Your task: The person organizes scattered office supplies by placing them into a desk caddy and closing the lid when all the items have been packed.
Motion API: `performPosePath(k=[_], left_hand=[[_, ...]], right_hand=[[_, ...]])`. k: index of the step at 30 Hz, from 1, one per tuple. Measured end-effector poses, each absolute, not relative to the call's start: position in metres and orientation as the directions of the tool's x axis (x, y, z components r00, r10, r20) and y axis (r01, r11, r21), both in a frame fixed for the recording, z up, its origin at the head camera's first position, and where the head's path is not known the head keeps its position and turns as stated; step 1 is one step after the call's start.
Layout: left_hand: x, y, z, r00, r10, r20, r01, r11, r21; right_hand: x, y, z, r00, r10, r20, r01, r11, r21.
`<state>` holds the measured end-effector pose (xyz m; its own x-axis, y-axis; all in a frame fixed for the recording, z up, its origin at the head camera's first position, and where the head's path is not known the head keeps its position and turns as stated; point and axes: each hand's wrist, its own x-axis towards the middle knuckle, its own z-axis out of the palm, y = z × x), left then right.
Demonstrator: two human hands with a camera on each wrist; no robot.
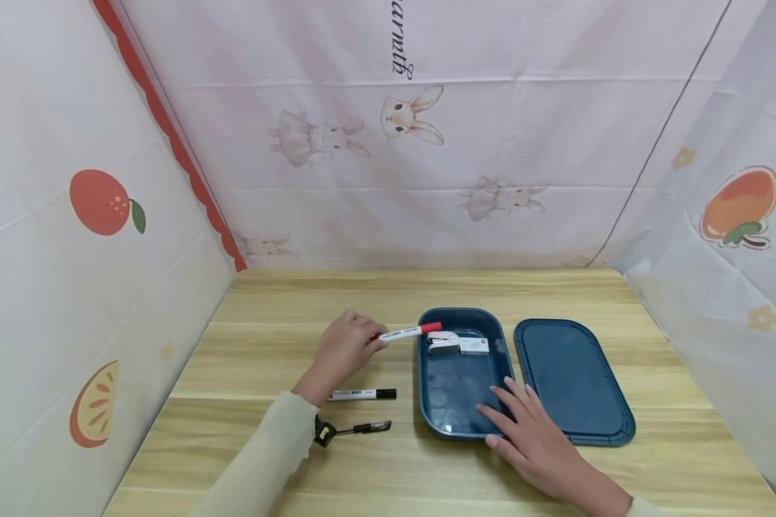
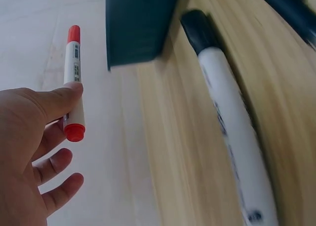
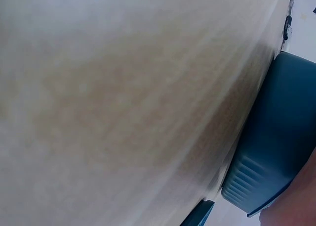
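My left hand [image 1: 345, 348] pinches a red-capped white marker [image 1: 404, 333] near its rear end, thumb against the barrel in the left wrist view. The marker's red cap reaches over the left rim of a dark blue rectangular box [image 1: 449, 402]. Inside that box, towards its far end, lie a small white-and-dark stapler [image 1: 442, 343] and a little white carton [image 1: 474, 346], side by side. My right hand [image 1: 537, 449] rests on the box's near right corner with fingers spread; in the right wrist view only a bit of it shows beside the box wall [image 3: 281, 132].
To the box's right lies its flat blue lid [image 1: 575, 380]. A black-capped white marker [image 1: 365, 394] and a black pen [image 1: 368, 428] lie left of the box, by my left forearm. Printed cloth walls [image 1: 362, 230] stand behind and at both sides of the wooden table [image 1: 284, 301].
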<state>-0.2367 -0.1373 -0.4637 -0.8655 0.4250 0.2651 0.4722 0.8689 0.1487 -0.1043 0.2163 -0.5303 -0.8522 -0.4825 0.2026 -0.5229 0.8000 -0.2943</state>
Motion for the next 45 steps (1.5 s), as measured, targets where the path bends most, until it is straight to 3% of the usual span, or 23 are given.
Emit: performPosePath(k=[18,25,45], left_hand=[[-0.242,-0.073,-0.466,-0.812,0.543,0.213,0.573,0.811,0.117],[-0.244,-0.053,-0.473,-0.793,0.586,0.164,0.599,0.799,0.042],[-0.253,-0.022,-0.488,-0.809,0.581,0.092,0.577,0.814,-0.066]], right_hand=[[-0.106,0.217,-0.529,-0.846,-0.494,0.202,-0.533,0.796,-0.286],[-0.106,0.217,-0.53,-0.847,-0.493,0.2,-0.532,0.796,-0.288],[-0.106,0.216,-0.529,-0.847,-0.494,0.196,-0.531,0.792,-0.302]])
